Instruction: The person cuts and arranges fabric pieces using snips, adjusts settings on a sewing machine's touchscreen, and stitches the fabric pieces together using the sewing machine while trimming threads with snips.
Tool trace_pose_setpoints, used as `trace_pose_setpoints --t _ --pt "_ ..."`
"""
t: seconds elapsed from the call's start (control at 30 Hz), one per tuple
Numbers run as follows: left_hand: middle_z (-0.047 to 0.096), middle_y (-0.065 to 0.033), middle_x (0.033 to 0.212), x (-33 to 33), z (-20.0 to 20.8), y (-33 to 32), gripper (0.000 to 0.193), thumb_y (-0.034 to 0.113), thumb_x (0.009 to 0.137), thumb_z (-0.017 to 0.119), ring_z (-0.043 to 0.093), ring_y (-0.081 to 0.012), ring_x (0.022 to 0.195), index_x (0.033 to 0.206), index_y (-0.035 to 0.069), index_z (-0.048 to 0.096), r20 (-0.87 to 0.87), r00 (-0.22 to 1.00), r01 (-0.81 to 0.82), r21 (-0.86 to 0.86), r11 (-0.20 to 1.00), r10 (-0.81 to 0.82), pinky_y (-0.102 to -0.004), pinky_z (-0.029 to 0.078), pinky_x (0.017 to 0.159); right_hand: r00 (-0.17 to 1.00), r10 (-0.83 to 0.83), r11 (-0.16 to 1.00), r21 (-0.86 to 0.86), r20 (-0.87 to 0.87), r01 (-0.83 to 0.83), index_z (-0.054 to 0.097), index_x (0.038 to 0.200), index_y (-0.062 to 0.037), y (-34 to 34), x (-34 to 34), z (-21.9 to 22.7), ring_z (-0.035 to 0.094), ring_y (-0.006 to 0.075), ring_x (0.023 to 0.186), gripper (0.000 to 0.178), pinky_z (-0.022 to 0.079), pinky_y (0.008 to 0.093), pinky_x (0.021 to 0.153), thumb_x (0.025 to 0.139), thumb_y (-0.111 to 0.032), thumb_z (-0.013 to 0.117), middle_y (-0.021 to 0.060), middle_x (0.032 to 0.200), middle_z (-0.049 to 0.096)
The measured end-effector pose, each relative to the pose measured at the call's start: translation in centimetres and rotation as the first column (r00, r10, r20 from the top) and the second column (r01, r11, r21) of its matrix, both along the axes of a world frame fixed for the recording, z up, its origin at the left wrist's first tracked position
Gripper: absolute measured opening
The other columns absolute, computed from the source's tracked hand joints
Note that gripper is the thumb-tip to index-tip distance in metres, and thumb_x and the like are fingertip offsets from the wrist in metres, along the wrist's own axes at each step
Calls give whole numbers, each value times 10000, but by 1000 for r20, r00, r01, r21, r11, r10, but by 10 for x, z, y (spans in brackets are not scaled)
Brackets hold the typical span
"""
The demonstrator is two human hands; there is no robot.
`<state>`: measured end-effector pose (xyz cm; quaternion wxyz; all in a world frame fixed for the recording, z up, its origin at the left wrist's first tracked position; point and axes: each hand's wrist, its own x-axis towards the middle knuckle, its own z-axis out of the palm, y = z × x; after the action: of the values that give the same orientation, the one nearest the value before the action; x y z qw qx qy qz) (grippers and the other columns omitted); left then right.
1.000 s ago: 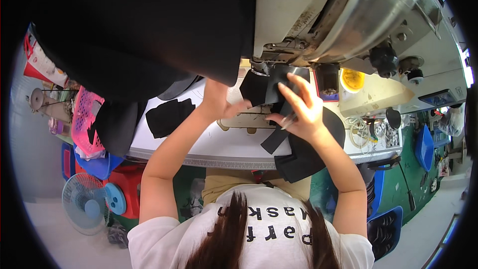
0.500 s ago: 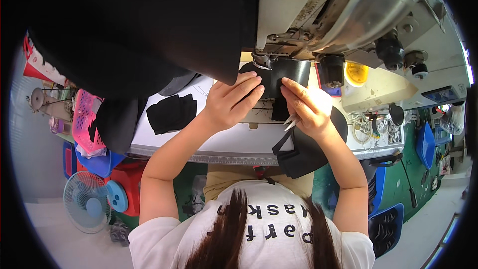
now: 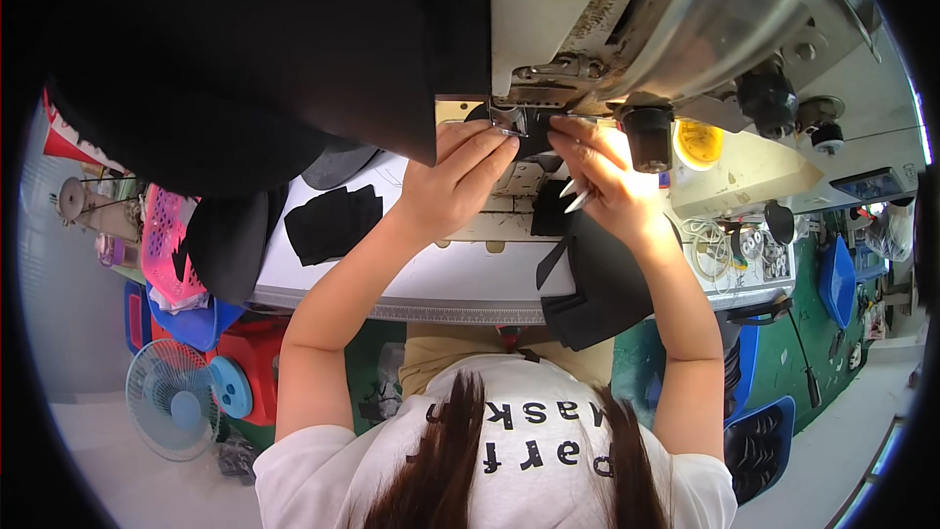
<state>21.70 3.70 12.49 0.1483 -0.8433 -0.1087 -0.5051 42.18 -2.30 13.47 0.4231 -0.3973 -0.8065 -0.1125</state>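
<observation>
A white tabletop crosses the room, its front edge carrying a grey ruled strip. Green floor shows below and to the right, with small scraps scattered on it. A pale wall rises along the left rim. Near it stand a pale blue fan, a red stool and a pink perforated basket. Blue bins sit on the right side. A bright white strip of light glares at the right rim.

Bright glow around hands — dark, bowed periphery.
</observation>
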Motion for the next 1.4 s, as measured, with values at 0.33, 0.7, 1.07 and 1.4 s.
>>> trace_pose_setpoints --t 0.33,0.7,1.07,1.4 --pt "589 -108 834 3 -8 15 250 -76 589 644 583 -309 782 824 4 611 68 997 -18 -118 993 26 -380 494 675 988 75 977 -190 -133 -99 613 948 9 -21 -1 9 635 233 739 280 511 285 645 711 150 560 120 985 634" --pt "532 -45 706 -43 -7 4 419 12 651 585 521 -188 634 1070 4 586 -432 877 -230 3 973 209 -318 416 582 938 64 953 -299 340 43 545 1149 14 -35 -21 -12 606 216 801 544 523 312 669 622 -27 675 94 1071 565" --pt "572 -87 983 -55 24 7 397 -20 609 599 523 -247 881 1005 14 598 -607 793 -127 -252 959 -55 -337 436 775 831 -79 929 -262 550 261 546 917 -3 -37 -17 -1 546 199 698 234 461 308 594 707 -91 599 76 834 474" --pt "593 -34 956 -46 43 0 207 68 647 647 479 -195 795 852 64 617 -603 783 47 -192 980 -155 -320 396 693 999 34 939 -344 39 -18 551 921 5 -37 -8 27 622 213 601 353 511 288 549 603 158 557 90 814 535"
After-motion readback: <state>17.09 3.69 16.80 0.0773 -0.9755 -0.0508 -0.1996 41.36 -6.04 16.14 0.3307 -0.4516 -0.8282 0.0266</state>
